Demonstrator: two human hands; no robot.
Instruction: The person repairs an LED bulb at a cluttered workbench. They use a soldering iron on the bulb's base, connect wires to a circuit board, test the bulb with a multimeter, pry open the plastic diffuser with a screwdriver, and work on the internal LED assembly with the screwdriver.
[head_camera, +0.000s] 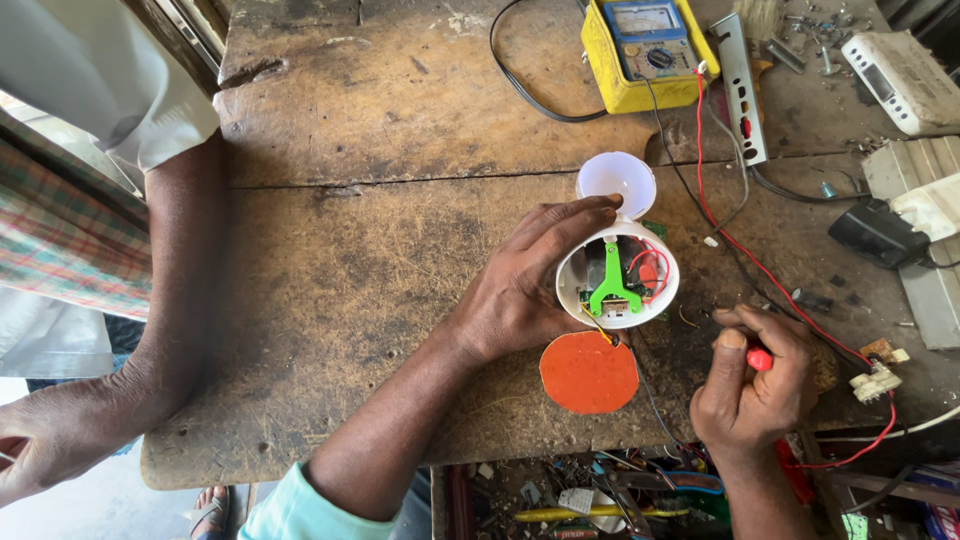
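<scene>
My left hand (525, 285) grips the white open housing of a lamp (570, 290), holding it on the worn wooden workbench (380, 250). Inside the housing sit a green plastic bracket (611, 290), a red part and thin wires. My right hand (750, 385) is closed around a red-tipped probe (760, 359) whose red lead (745, 255) runs back to a yellow multimeter (640, 50). The probe tip is to the right of the housing and apart from it. An orange round disc (588, 373) lies flat just below the housing, and a white dome cover (615, 180) rests right behind it.
Another person's arm (170, 300) leans along the bench's left edge. A grey power strip (740, 85), a black adapter (875, 232), a white device (900, 80) and loose screws fill the right side. Tools and wires lie in a tray (620, 500) under the front edge.
</scene>
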